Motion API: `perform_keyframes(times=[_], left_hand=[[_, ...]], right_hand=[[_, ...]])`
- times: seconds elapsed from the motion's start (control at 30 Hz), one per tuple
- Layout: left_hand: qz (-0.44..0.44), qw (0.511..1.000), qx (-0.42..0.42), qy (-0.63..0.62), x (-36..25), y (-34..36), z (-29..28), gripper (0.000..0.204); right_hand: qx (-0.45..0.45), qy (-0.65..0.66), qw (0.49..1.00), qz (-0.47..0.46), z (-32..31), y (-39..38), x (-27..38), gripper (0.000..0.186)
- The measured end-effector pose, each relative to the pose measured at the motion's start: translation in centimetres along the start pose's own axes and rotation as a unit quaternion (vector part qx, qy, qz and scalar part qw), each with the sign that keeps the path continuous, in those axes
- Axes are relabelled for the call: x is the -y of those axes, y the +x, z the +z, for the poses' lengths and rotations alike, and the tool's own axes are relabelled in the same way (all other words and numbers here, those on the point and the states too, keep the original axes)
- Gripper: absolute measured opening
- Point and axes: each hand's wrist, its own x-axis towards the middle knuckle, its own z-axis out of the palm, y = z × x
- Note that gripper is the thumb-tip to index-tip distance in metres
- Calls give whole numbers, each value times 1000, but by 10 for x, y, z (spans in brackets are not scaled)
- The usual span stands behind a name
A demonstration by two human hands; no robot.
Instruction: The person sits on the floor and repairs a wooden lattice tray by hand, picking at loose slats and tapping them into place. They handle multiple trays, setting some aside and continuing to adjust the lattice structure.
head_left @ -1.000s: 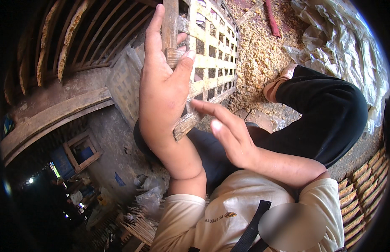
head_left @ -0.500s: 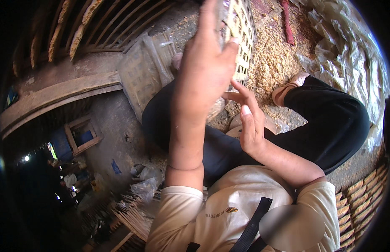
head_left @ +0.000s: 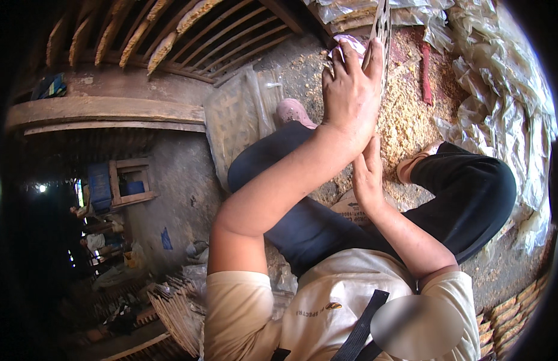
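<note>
A pale woven bamboo tray (head_left: 384,45) stands almost edge-on to me, at the top right of centre. My left hand (head_left: 351,99) is at its left side, back of the hand up, thumb along the weave. The fingers curl near a pink-and-white crumpled piece (head_left: 351,43) whose kind I cannot make out. Below the left wrist, my right hand (head_left: 368,180) points upward with its fingers stretched out. Its fingertips are partly hidden behind the left wrist, so contact with the tray does not show.
Yellowish crumbs (head_left: 405,114) cover the floor, with a red strip (head_left: 426,75) among them. Crumpled clear plastic sheeting (head_left: 501,90) lines the right. A wooden slatted rack (head_left: 231,39) and beam (head_left: 110,113) stand at left. My bent legs (head_left: 465,180) flank a printed sack (head_left: 351,207).
The tray has turned from showing its weave to nearly edge-on. My left hand has moved right and slightly lower in the picture; my right hand's fingers have straightened. The view has shifted too.
</note>
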Motion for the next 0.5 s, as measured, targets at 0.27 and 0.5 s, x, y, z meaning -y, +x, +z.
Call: perform_keyframes(times=[0.27,0.5], left_hand=[[46,990,27,127,33,-4,14,67],[75,993,46,82,43,0,6,65]], right_hand=[[67,55,991,105,1,24,-10,26],[-101,47,991,77,-6,46,-46,19]])
